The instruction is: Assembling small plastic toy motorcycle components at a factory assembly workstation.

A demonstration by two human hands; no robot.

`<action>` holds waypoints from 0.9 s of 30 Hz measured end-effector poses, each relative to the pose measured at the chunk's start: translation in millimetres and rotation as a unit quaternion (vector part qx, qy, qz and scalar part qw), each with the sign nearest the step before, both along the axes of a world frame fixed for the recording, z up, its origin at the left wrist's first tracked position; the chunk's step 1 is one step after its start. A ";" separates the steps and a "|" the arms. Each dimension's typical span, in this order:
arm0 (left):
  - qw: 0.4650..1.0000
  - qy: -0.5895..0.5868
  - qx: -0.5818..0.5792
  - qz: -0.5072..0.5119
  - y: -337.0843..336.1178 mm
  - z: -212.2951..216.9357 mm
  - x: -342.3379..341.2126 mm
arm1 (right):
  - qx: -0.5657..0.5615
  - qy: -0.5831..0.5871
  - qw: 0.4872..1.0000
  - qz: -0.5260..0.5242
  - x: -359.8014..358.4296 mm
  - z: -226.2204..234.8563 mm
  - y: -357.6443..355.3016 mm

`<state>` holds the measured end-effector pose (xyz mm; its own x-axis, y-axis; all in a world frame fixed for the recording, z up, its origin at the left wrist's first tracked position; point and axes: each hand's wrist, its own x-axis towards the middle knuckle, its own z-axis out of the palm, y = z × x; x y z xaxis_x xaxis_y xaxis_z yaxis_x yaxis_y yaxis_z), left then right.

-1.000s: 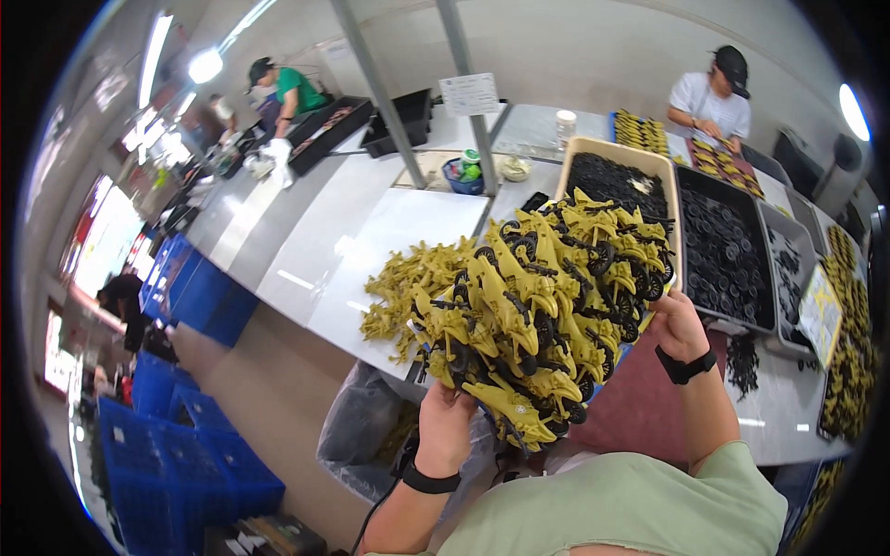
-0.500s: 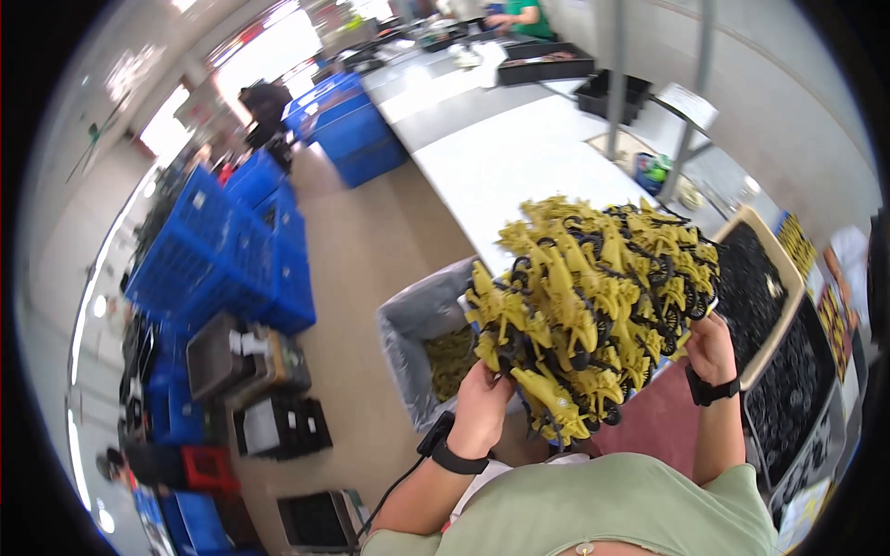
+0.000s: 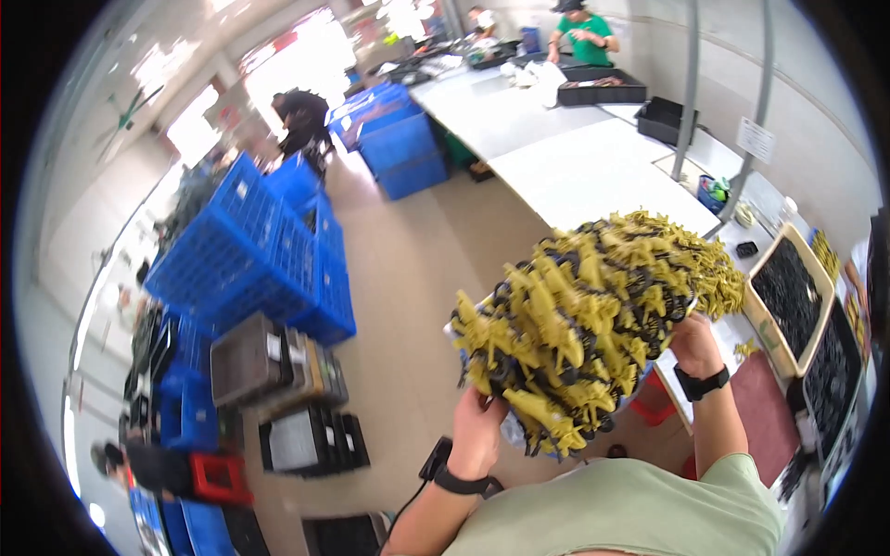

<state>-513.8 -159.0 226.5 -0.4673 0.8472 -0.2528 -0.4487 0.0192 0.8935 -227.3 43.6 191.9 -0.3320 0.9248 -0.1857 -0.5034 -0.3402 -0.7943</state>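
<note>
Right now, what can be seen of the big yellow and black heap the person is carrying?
The heap is a domed mass of many small yellow moulded pieces, plastic-looking, mixed with black parts. It is held up in front of the chest, beside the white table. The left hand has its grip under the lower edge; the right hand supports the right side. Whatever carries it underneath is mostly hidden.

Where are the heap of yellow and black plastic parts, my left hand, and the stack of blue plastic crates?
heap of yellow and black plastic parts (image 3: 584,324), head view, middle of pile
left hand (image 3: 477,435), head view, back of hand
stack of blue plastic crates (image 3: 250,255), head view, side wall
</note>
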 end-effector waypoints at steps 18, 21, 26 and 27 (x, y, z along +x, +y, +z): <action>0.998 -0.014 -0.037 -0.042 -1.0 -68.6 -247.5 | -0.068 0.013 0.996 -0.058 -244.0 -59.5 -17.7; 0.995 0.012 -0.053 -0.085 45.9 -95.1 -275.1 | -0.080 0.013 0.994 -0.073 -256.4 -77.0 15.0; 0.990 0.000 -0.031 -0.135 151.2 -130.6 -306.7 | -0.055 0.041 0.986 -0.150 -287.1 -105.8 89.1; 0.991 -0.012 -0.028 -0.130 166.3 -134.7 -314.7 | -0.052 0.029 0.989 -0.135 -290.8 -108.3 104.1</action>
<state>-828.5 7.3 91.9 -0.2276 0.9225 -0.3117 -0.4432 0.1869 0.8767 -518.1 147.8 83.6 -0.0881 0.9583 -0.2717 -0.6306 -0.2648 -0.7295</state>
